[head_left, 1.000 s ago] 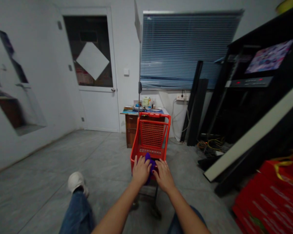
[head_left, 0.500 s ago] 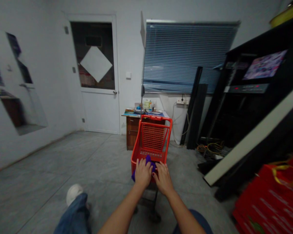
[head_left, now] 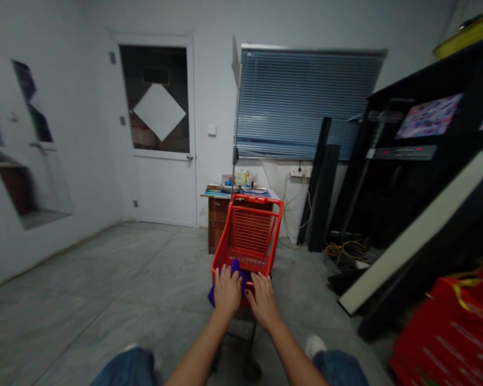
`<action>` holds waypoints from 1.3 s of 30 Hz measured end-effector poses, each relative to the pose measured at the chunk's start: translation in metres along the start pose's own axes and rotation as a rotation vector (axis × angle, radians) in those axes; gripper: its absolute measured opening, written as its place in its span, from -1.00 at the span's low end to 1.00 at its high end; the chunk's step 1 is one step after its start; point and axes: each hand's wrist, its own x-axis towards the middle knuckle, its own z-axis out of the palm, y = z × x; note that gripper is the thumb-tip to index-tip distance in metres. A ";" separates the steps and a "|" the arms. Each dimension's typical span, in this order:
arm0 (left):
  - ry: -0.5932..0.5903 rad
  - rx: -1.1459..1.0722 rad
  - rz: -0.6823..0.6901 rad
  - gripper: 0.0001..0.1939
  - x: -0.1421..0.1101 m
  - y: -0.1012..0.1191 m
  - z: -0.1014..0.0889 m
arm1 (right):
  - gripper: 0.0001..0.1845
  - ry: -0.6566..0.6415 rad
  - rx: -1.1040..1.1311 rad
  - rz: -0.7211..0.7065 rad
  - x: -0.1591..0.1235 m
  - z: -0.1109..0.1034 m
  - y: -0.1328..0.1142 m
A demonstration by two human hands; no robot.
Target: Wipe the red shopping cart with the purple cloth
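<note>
My left fingers (head_left: 226, 280) are curled down over a bunched purple cloth (head_left: 236, 273), and I can see them pressing into it in a closed grasp. My right fingers (head_left: 260, 284) are bent down at the near rim of a red shopping cart (head_left: 251, 236), just beside the cloth, but from this view I can't tell whether they are clenched on the rim or only resting there. My two hands sit close together, nearly touching, with my forearms reaching out from the bottom of the view.

The cloth lies at the near end of the cart, bunched at the rim, and one corner (head_left: 212, 296) hangs over the outside on my left. The cart stands on the gray tile floor (head_left: 104, 279) between my legs, its wire-sided red basket pointing away from me. My knees in blue jeans (head_left: 124, 369) are at the bottom of the view, and a white shoe (head_left: 315, 346) shows by my right leg.

Past the far end of the cart is a wooden drawer unit with a tabletop (head_left: 225, 194) carrying books and a bottle. To its left is a white door (head_left: 164, 187) with a dark window, and above it hang blue blinds (head_left: 306, 102). On my right, black panels (head_left: 324, 182) lean against the wall, yellow cables (head_left: 346, 249) lie on the floor, and red bags (head_left: 446, 327) sit beside a black machine with a screen (head_left: 429, 117).
</note>
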 end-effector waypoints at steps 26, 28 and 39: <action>-0.027 -0.017 -0.104 -0.67 0.007 -0.082 -0.014 | -0.64 -0.132 0.032 -0.143 0.046 -0.029 0.013; -0.027 -0.005 -0.109 -0.67 0.001 -0.059 -0.015 | -0.63 -0.091 0.026 -0.118 0.043 -0.022 0.008; -0.094 -0.068 0.090 -0.69 -0.007 -0.062 -0.025 | -0.65 -0.037 -0.013 -0.133 0.025 -0.031 -0.009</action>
